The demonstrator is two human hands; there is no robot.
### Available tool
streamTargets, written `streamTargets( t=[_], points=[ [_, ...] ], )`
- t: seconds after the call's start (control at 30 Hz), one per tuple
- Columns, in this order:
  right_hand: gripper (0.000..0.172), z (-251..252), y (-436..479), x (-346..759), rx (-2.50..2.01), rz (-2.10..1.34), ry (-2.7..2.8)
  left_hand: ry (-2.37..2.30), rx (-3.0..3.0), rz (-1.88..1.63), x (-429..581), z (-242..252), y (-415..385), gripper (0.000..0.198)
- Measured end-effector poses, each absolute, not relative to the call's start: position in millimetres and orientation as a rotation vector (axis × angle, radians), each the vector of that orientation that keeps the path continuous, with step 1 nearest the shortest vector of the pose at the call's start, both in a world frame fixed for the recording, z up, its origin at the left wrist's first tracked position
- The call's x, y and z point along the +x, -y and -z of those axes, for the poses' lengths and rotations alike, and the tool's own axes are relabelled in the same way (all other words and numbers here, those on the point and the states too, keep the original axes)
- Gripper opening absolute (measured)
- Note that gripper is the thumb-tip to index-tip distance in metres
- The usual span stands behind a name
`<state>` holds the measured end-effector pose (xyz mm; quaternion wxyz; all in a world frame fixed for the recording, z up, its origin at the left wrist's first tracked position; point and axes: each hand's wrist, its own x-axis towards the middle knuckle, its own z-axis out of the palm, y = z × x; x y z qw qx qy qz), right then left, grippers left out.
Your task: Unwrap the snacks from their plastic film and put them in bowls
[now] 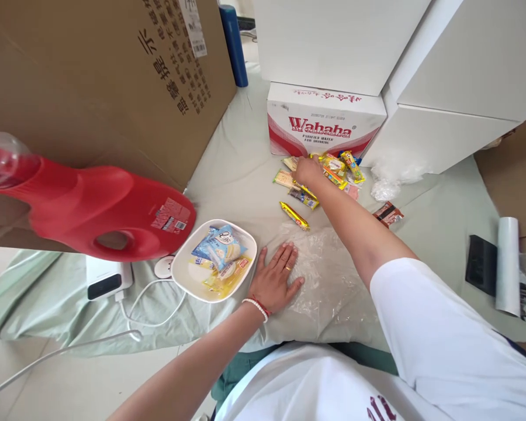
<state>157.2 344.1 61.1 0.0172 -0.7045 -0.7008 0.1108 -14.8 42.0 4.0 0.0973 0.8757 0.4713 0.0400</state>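
From the head view, the right hand (309,172) seems to be picking among snack packets (334,165) by the carton (326,127); I can't tell what its curled grip holds. The left hand (274,279) lies flat, empty, beside the bowl (184,273). Next needs a clean pinch.

Bright, diffuse light, soft shadows

Red jug (92,202) beside brown carton (109,93); blue cylinder (234,47) near carton's edge.
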Motion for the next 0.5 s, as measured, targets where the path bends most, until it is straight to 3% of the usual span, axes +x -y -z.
streamTargets(
  t=[0.13, 0.33, 0.5],
  points=[
    [0.056, -62, -350, 159, -2.269, -0.450, 2.155, -1.393, 2.602, -0.148, -16, -3, -42, 0.075],
    [0.076, -63, -334, 142, -2.097, -0.431, 2.585, -1.386, 2.581, -0.131, -15, -5, -43, 0.073],
    [0.060, -77, -330, 119, -2.185, -0.423, 2.637, -1.401, 2.555, -0.089, -14, -11, -43, 0.073]
  ],
)
